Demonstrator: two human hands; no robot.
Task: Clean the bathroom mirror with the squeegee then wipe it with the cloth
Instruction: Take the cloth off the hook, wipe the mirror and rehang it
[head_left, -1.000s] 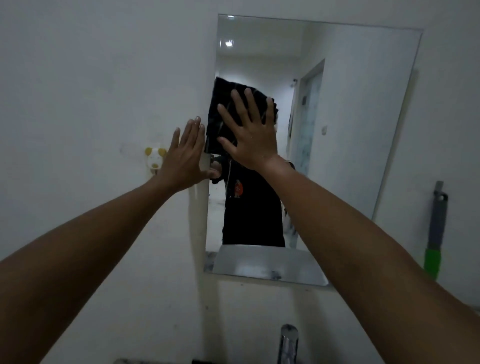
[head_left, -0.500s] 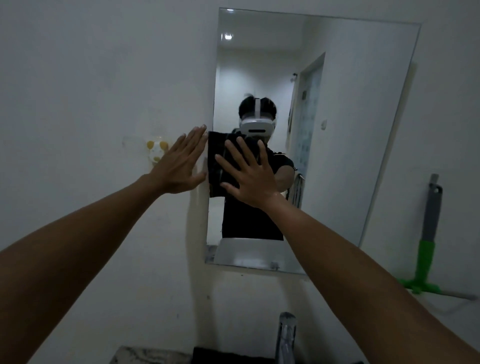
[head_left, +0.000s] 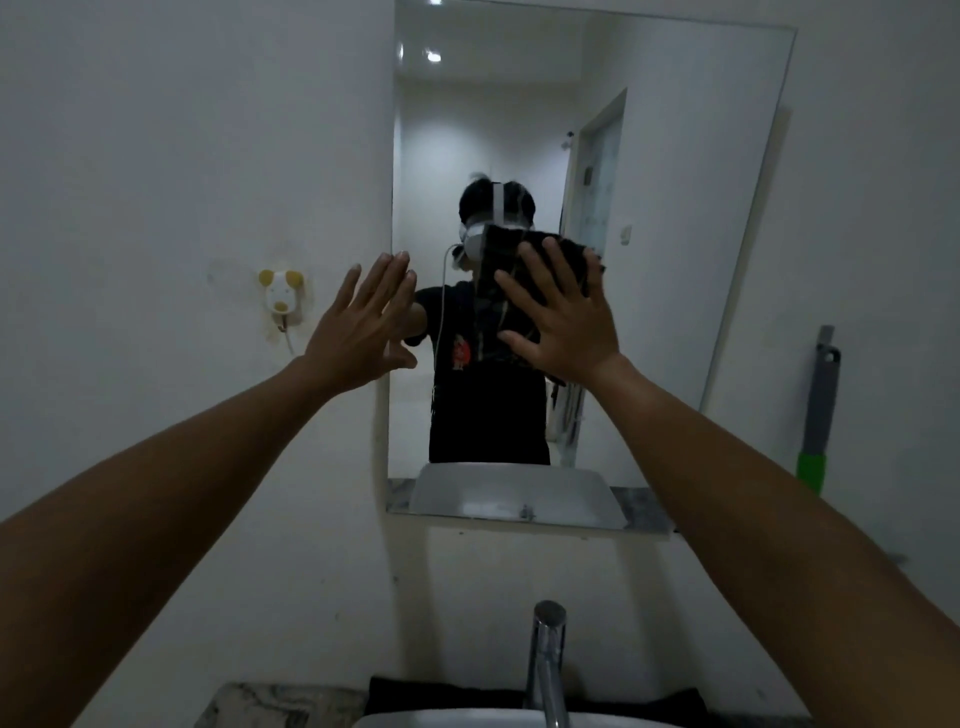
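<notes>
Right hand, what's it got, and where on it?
The right hand presses a dark cloth flat against the mirror under its open palm and fingers. The left hand holds nothing.

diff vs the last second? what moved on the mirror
The right hand slid the dark cloth along the mirror: down from the upper left a second ago, then rightward and a little up to the glass's middle now. It kept its flat-palm press on the cloth throughout. The left hand stayed open at the mirror's left edge. The squeegee stayed leaning against the wall, untouched.

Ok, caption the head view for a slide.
Right hand presses dark cloth flat against bathroom mirror; left hand open.
</notes>
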